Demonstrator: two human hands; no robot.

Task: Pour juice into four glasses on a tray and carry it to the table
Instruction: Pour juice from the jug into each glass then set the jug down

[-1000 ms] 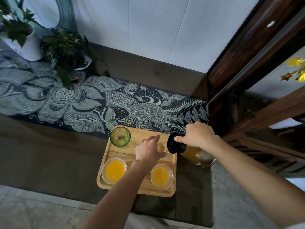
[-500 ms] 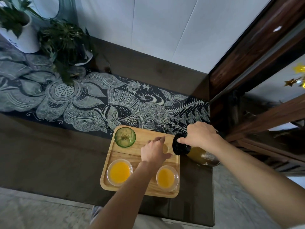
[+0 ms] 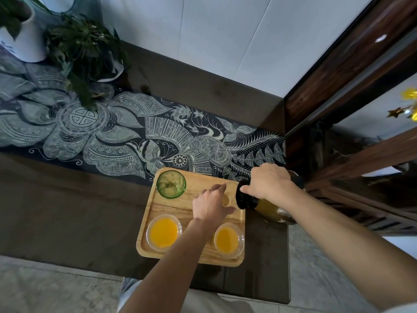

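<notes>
Barely shifting from a second ago, both hands keeping nearly the same pose; right hand [image 3: 268,185] gripping the bottle [image 3: 273,210] behind its black neck, tipping it sideways to aim the mouth at the small glass [image 3: 226,199]; left hand [image 3: 211,205] curling round that glass, probably steadying it for the pour; not showing whether juice is flowing; filled glass [image 3: 164,232] sitting left of the left forearm on the tray [image 3: 171,208], second filled glass [image 3: 228,240] right of it; green glass [image 3: 171,185] waiting beyond, looking unfilled.
</notes>
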